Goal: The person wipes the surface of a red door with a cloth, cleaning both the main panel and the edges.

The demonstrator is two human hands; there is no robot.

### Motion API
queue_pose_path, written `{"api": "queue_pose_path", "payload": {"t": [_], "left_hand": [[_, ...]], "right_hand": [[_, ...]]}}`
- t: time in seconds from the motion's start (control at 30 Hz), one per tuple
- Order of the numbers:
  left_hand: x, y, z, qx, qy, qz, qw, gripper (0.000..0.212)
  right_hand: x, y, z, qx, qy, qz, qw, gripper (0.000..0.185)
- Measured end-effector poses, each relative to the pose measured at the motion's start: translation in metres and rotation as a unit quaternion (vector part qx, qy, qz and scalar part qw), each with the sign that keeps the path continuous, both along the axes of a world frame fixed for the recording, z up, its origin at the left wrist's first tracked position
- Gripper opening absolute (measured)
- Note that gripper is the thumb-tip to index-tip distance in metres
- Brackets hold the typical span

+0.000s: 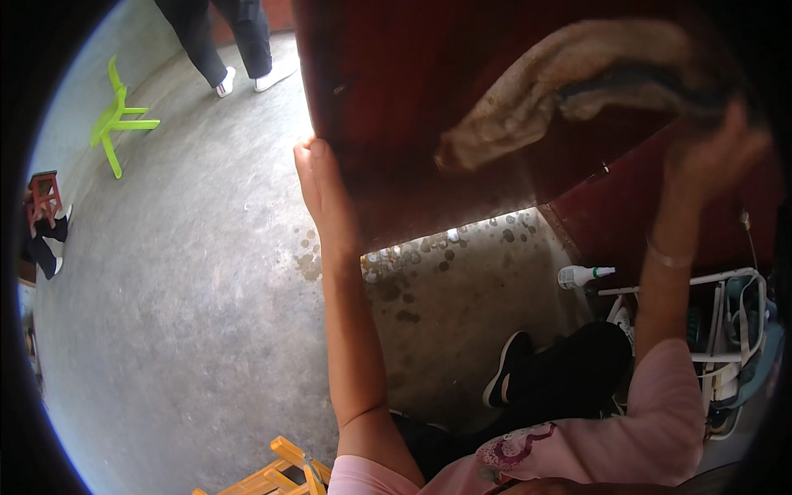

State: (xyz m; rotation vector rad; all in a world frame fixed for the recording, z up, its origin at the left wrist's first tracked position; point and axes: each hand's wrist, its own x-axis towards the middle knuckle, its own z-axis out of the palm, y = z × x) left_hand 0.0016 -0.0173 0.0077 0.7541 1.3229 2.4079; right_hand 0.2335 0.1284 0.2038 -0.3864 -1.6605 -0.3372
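A dark red door panel fills the upper middle of the head view. My left hand grips its left edge, the thumb lying along that edge. On the right, my raised right hand is blurred by motion and holds one end of a beige cloth with a dark blue band. The cloth stretches out to the left in front of the door face; I cannot tell whether it touches the panel.
A white squeeze bottle stands by the wall, near a white metal rack with shoes. Wet spots mark the concrete floor. A green plastic chair, a person's legs, a red stool and a yellow wooden seat surround me.
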Motion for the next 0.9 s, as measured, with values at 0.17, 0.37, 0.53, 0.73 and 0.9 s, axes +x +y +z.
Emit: {"api": "queue_pose_path", "payload": {"t": [0.17,0.37,0.53,0.73,0.9], "left_hand": [[-0.001,-0.004,-0.004,-0.035,-0.027,-0.004,0.999,0.048],[-0.006,0.001,-0.009,-0.035,-0.063,-0.014,0.997,0.05],[-0.012,0.0,-0.003,0.012,-0.065,-0.038,0.997,0.058],[-0.014,0.003,-0.02,0.027,-0.097,-0.021,0.995,0.048],[0.004,-0.005,0.01,0.086,-0.177,-0.095,0.976,0.047]], "right_hand": [[-0.107,0.021,-0.036,0.228,-0.117,0.029,0.966,0.028],[-0.113,0.008,-0.194,0.237,-0.338,0.158,0.897,0.004],[-0.099,0.021,-0.17,0.305,-0.416,0.127,0.847,0.009],[-0.112,0.009,-0.027,0.255,-0.153,0.024,0.954,0.019],[-0.16,-0.034,-0.015,0.283,-0.11,0.067,0.951,0.029]]}}
